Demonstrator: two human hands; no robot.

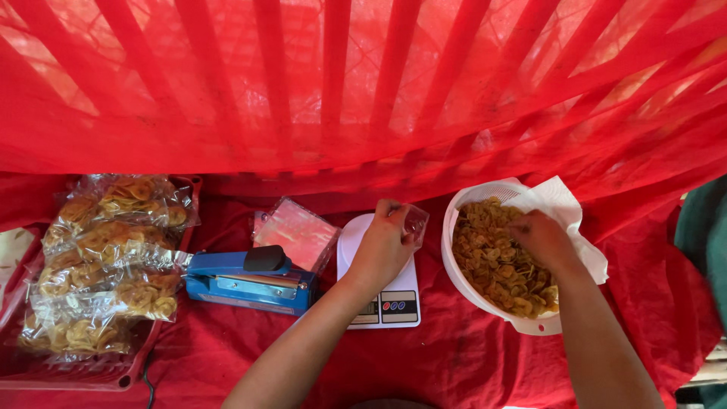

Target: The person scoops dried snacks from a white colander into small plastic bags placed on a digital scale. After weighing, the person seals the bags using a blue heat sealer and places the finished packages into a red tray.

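Note:
My left hand (385, 244) holds a small clear plastic bag (416, 220) by its mouth over a white digital kitchen scale (388, 303). My right hand (540, 237) reaches into a white perforated bowl (463, 286) and its fingers close on the yellow banana chips (496, 261) that fill it. The bowl stands right of the scale on the red cloth (454, 356).
A blue heat sealer (250, 282) lies left of the scale, with a stack of empty clear bags (297, 233) behind it. A red tray (83, 371) at far left holds several sealed bags of chips (106, 257). White paper (564, 204) lies under the bowl. Red netting (363, 83) hangs behind.

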